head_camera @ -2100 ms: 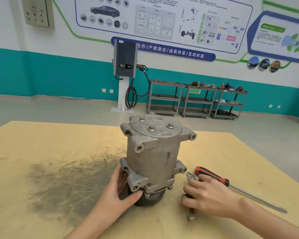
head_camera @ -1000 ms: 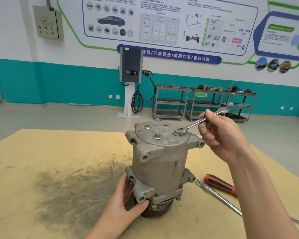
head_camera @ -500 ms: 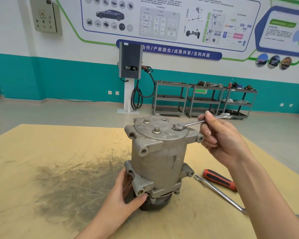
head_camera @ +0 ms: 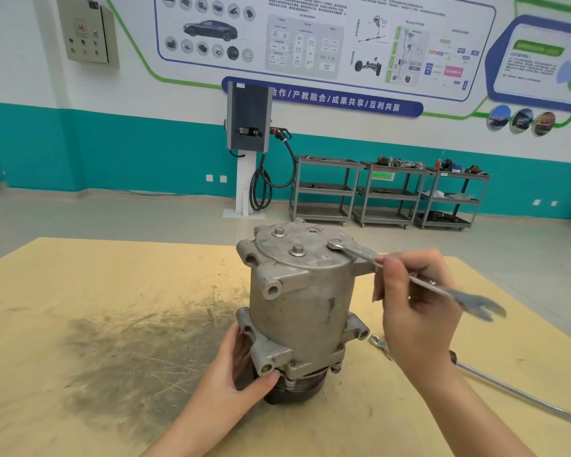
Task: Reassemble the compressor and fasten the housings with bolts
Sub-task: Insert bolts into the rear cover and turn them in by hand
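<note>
The compressor [head_camera: 302, 311] stands upright near the middle of the yellow-brown worktable [head_camera: 80, 275], pulley end down, with its grey cast housing topped by a round end cover [head_camera: 302, 249]. Two hex bolts [head_camera: 297, 250] sit proud on the cover; a third position at the right is covered by the ring end of a combination wrench [head_camera: 409, 277]. The wrench shaft runs down and to the right from the cover, and its open-jaw end is blurred.

The right hand [head_camera: 416, 311] grips the wrench shaft at mid-length, fingers curled round it, just right of the housing's upper edge. The left hand [head_camera: 234, 384] holds the base of the compressor: the thumb presses against the lower mounting lug at the front, and the fingers wrap round the left side of the lower flange and pulley.

On the table right of the compressor lies a second wrench [head_camera: 379, 344], mostly hidden behind the right forearm, and a screwdriver [head_camera: 515, 392] whose long steel shaft points to the right. A dark grey smear [head_camera: 139, 357] marks the tabletop left of the compressor.

Beyond the table, a wall-side charging unit [head_camera: 248, 118] with a coiled cable stands on the floor, and three grey shelf carts [head_camera: 389, 192] line the teal-banded wall under printed display panels. A grey electrical box [head_camera: 88, 33] hangs at upper left.
</note>
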